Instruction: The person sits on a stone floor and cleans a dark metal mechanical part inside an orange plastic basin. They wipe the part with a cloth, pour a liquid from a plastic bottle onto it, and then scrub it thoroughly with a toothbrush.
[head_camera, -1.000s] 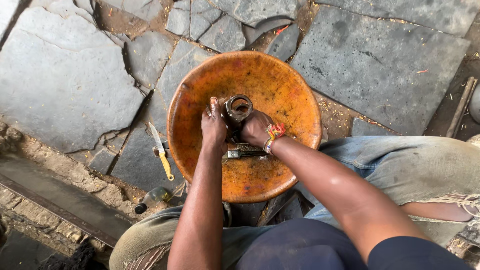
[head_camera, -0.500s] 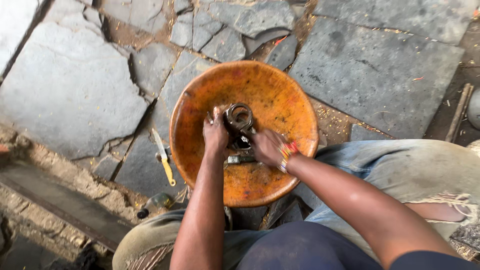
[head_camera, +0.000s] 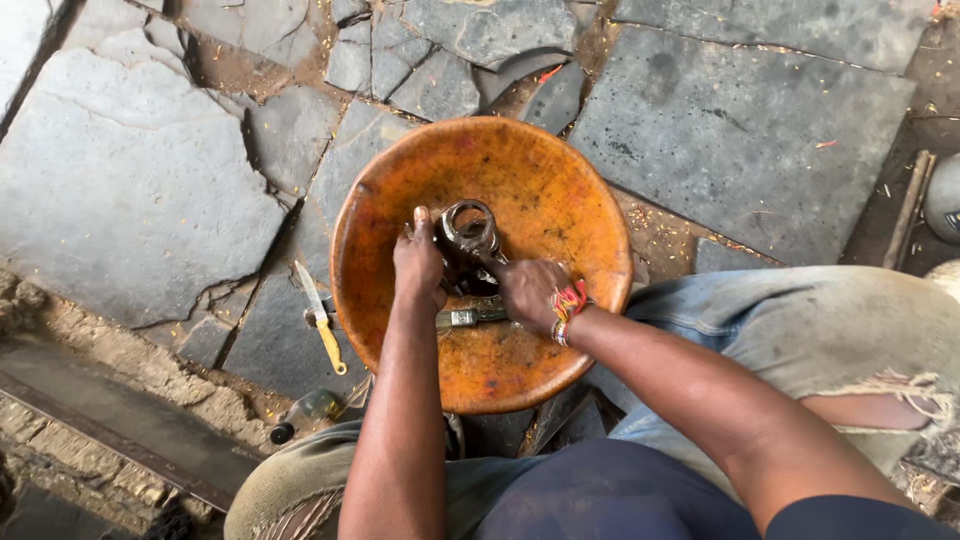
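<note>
Down in the middle of the view, an orange basin (head_camera: 560, 190) sits on a floor of cracked grey stone slabs (head_camera: 130, 190), and both hands work inside it. The left hand (head_camera: 418, 262) is clenched around the near side of a dark metal part with a ring-shaped opening (head_camera: 468, 232), which stands just above the basin's centre. The right hand (head_camera: 527, 293), with a red and yellow thread band at the wrist (head_camera: 568, 303), grasps the same part from the lower right, its fingers pressed against the metal. A short silvery tool (head_camera: 470, 317) lies in the basin just below the hands; whether it touches them I cannot tell. Outside the basin, to its left, a knife with a yellow handle (head_camera: 322, 322) lies on the stone, and a small greenish bottle (head_camera: 310, 410) rests near the person's knee. A thin rod (head_camera: 908, 208) lies well apart at the right edge.
</note>
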